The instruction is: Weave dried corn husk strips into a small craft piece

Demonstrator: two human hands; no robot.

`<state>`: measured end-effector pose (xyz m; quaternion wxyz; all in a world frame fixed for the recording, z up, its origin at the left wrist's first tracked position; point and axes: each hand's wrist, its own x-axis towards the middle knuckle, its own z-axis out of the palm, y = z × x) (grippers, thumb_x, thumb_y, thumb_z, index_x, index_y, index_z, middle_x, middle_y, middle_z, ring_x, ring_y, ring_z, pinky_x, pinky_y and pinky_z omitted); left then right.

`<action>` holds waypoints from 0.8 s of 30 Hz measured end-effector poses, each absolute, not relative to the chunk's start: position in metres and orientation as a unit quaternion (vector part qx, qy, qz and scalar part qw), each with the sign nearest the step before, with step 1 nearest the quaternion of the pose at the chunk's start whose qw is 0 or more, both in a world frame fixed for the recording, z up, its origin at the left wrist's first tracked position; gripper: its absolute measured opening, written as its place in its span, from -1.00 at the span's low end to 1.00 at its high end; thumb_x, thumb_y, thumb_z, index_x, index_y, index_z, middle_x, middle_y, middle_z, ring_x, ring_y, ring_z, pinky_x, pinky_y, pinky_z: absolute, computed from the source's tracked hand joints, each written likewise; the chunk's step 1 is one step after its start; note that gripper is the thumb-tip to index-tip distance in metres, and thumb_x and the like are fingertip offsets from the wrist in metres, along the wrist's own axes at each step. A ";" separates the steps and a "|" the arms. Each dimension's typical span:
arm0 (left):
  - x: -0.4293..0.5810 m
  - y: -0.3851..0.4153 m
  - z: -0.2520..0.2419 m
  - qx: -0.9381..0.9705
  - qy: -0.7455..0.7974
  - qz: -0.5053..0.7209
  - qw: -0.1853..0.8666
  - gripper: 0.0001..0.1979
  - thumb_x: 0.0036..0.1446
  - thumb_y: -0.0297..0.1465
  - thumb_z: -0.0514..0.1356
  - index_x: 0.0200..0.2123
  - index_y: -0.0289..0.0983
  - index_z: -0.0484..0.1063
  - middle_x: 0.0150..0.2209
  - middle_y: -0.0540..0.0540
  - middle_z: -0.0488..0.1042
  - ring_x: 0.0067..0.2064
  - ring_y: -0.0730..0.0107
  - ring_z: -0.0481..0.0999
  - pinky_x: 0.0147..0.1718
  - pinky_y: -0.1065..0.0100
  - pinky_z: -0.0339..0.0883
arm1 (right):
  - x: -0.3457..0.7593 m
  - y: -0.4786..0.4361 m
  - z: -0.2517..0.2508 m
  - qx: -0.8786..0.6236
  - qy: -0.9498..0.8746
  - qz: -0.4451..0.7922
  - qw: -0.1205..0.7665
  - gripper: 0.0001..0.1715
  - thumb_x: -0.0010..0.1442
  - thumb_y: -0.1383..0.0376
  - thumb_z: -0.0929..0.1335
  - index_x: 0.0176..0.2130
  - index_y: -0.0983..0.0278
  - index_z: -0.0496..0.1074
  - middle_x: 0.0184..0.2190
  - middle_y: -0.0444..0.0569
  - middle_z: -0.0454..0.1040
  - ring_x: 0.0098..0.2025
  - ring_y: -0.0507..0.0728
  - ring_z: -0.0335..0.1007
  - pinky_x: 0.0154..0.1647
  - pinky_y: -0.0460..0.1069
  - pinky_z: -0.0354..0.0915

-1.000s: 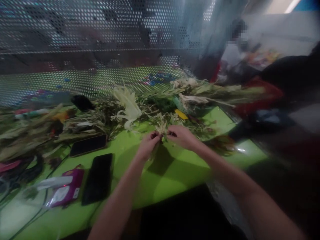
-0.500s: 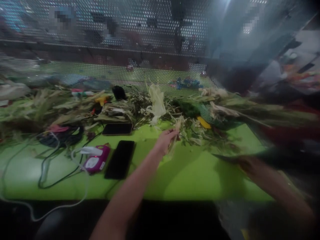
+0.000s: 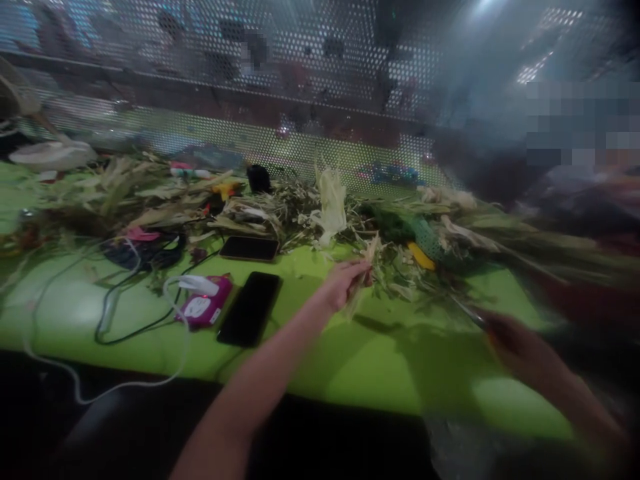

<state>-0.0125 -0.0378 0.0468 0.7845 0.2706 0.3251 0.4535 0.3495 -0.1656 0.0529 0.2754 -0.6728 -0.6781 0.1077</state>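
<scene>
My left hand (image 3: 350, 280) is closed around a small bundle of pale dried husk strips (image 3: 371, 252), whose ends stick out above and below the fingers. A loose heap of green-yellow husk scraps (image 3: 400, 277) lies just beyond it. On the right, my right hand (image 3: 505, 333) grips a tool with a thin pointed blade (image 3: 470, 312); blur hides whether it is a knife or scissors. The blade points left, apart from the left hand. Behind the left hand stands an upright pale husk bunch (image 3: 333, 207).
Two black phones (image 3: 250, 309) (image 3: 249, 248) lie left of my left arm on the green table (image 3: 350, 373). Near them are a purple power adapter (image 3: 205, 307) and trailing cables (image 3: 145, 385). Dried leaves (image 3: 120, 193) line the back before a perforated metal screen (image 3: 280, 100). A yellow object (image 3: 421, 256) lies right.
The view has shifted, so the table's things sit farther right. My left hand keeps its hold on the husk strips. The blade in my right hand has turned from nearly level to tilted up.
</scene>
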 end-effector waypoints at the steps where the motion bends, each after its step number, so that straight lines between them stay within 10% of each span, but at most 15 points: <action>1: -0.012 -0.038 0.047 0.271 0.319 0.453 0.787 -0.97 0.12 -0.51 0.23 -0.38 -0.35 0.46 -0.45 -0.08 0.47 -0.44 0.51 0.41 -0.19 0.31 0.42 | 0.345 -0.160 0.055 -0.658 -0.688 0.160 0.262 -0.60 0.10 0.20 0.38 -0.03 0.12 0.45 -0.15 0.14 0.57 -0.19 0.27 0.57 -0.17 0.05 0.44; 9: -0.014 -0.045 0.066 0.268 0.329 0.435 0.794 -0.92 0.13 -0.52 0.20 -0.42 -0.35 0.43 -0.52 -0.03 0.42 -0.49 0.55 0.38 -0.30 0.39 0.42 | 0.285 -0.127 0.071 -0.608 -0.763 0.162 0.150 -0.20 -0.03 0.15 0.47 0.17 0.17 0.23 0.03 0.11 0.43 -0.02 0.31 0.44 -0.02 0.16 0.39; 24: -0.005 -0.047 0.054 0.236 0.326 0.398 0.824 -0.99 0.03 -0.53 0.29 -0.41 -0.36 0.51 -0.43 -0.13 0.52 -0.46 0.48 0.46 -0.38 0.40 0.44 | 0.244 -0.097 0.060 -0.515 -0.823 0.006 0.238 -0.44 0.02 0.14 0.48 0.01 0.15 0.36 -0.12 0.03 0.40 -0.13 0.24 0.42 -0.19 0.09 0.39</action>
